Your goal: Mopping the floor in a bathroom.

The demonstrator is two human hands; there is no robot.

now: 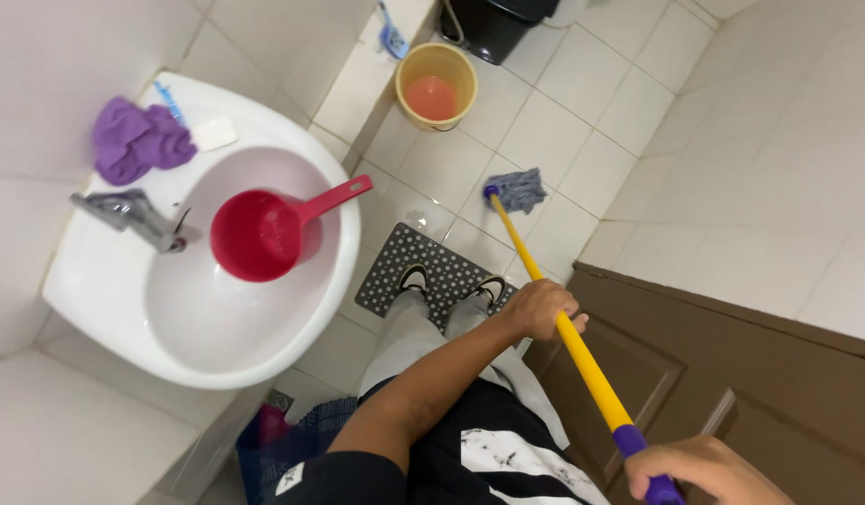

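Observation:
I hold a mop with a yellow handle and a purple grip end. My left hand wraps the yellow shaft midway. My right hand closes on the purple grip at the bottom right. The grey mop head rests on the white tiled floor, ahead of my feet. My shoes stand on a dark perforated mat.
A white sink at the left holds a red dipper; a purple cloth and a metal tap sit on its rim. A yellow bucket with pinkish liquid stands beyond. A brown door is at the right.

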